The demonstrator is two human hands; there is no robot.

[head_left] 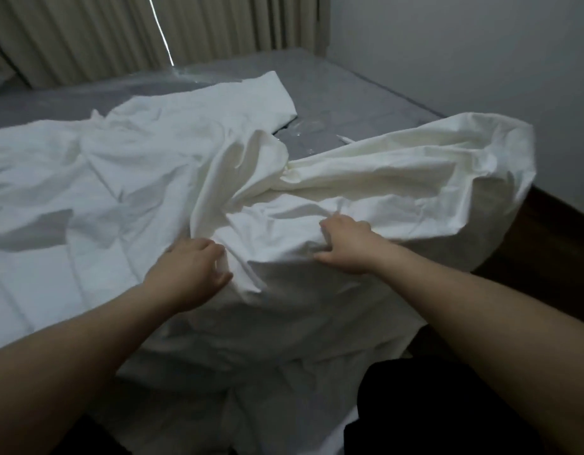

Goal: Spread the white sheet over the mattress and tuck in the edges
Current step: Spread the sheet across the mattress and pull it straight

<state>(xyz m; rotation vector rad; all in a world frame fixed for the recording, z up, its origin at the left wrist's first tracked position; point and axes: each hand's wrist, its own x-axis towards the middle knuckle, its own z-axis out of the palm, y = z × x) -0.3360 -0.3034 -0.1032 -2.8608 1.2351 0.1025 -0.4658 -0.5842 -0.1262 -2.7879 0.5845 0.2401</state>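
Bunched white sheet (126,178) covers the mattress (349,90) on the left, leaving grey bare far right. Both hands pinch folds at the near edge; the right hand (346,247) is nearer the billowed heap that must travel right, the left hand (189,270) anchoring.

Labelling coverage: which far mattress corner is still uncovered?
The far right corner of the grey plastic-wrapped mattress, by the wall, is bare. The crumpled white sheet reaches further toward the far left side, near the curtain.
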